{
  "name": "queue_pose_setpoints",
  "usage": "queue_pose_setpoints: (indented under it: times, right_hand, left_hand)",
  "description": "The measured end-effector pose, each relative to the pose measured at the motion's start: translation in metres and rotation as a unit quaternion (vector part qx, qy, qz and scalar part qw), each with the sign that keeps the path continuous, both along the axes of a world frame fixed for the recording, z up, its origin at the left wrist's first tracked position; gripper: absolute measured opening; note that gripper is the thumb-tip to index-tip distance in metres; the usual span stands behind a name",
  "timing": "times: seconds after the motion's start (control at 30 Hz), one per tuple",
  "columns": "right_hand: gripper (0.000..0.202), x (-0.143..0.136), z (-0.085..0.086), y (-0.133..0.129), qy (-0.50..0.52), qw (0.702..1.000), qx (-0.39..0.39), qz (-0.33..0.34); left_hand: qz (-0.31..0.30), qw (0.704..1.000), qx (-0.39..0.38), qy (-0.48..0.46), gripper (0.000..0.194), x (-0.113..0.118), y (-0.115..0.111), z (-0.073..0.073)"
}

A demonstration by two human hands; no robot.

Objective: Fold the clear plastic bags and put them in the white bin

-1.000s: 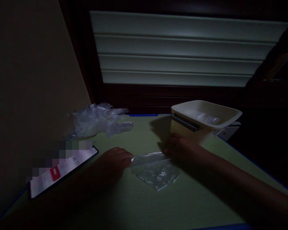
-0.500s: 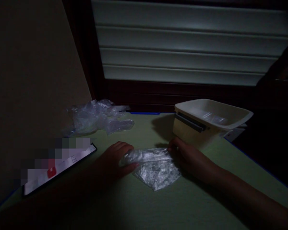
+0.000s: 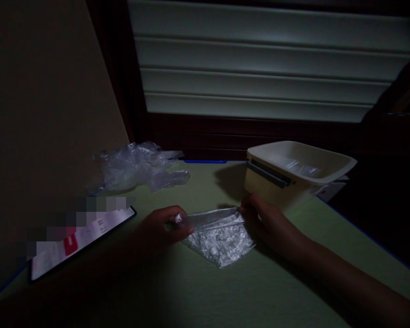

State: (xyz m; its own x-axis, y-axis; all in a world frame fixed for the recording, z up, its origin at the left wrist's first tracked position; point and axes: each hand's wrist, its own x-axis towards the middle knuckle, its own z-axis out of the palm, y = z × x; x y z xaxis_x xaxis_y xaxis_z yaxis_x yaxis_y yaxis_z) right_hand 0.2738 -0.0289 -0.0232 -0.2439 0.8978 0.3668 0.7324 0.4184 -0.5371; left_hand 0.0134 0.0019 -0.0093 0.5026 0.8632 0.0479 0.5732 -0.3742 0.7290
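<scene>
A clear, crinkled plastic bag is stretched between my two hands over the light green table. My left hand is closed on the bag's left end, thumb toward me, and a crumpled bit pokes up from the grip. At the upper right corner, my right hand pinches the plastic between thumb and fingers. The lower part of the bag hangs to a point near the tabletop; whether it touches is hard to tell in the dim light.
A cream plastic bin with a dark handle stands at the back right, clear plastic inside it. Crumpled clear bags are heaped at the back left. A phone with a lit screen, partly pixelated, lies at the left. Behind is a slatted shutter.
My left hand has closed more tightly around its end of the bag. The bag's top edge is pulled straighter and slanted up to the right; my right hand has risen slightly.
</scene>
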Motion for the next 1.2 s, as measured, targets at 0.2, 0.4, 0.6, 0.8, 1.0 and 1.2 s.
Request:
queue_pose_setpoints:
  times: [0.2,0.4,0.6,0.8,1.0,1.2]
  right_hand:
    - [0.011,-0.001,0.001,-0.001,0.012,1.000,-0.007,0.012]
    - [0.023,0.000,0.003,0.000,0.120,0.987,-0.100,0.027]
    - [0.049,0.009,-0.005,0.007,0.207,0.940,-0.254,0.093]
    - [0.021,0.011,-0.006,0.009,0.128,0.957,-0.236,0.110]
    - [0.016,0.001,0.008,-0.003,0.061,0.970,-0.212,0.098]
    - [0.006,-0.004,0.010,-0.009,0.002,0.985,-0.149,0.088]
  left_hand:
    - [0.007,1.000,0.006,-0.005,0.016,0.001,0.001,-0.002]
    - [-0.002,1.000,0.027,-0.003,0.016,-0.002,0.004,-0.007]
    - [0.011,0.999,0.047,0.016,0.015,-0.002,0.005,-0.008]
    - [-0.020,0.998,0.056,0.021,0.015,-0.003,0.004,-0.004]
    - [-0.076,0.986,0.144,0.046,0.007,-0.005,0.004,-0.008]
    - [-0.162,0.962,0.217,0.018,0.005,-0.008,0.006,-0.019]
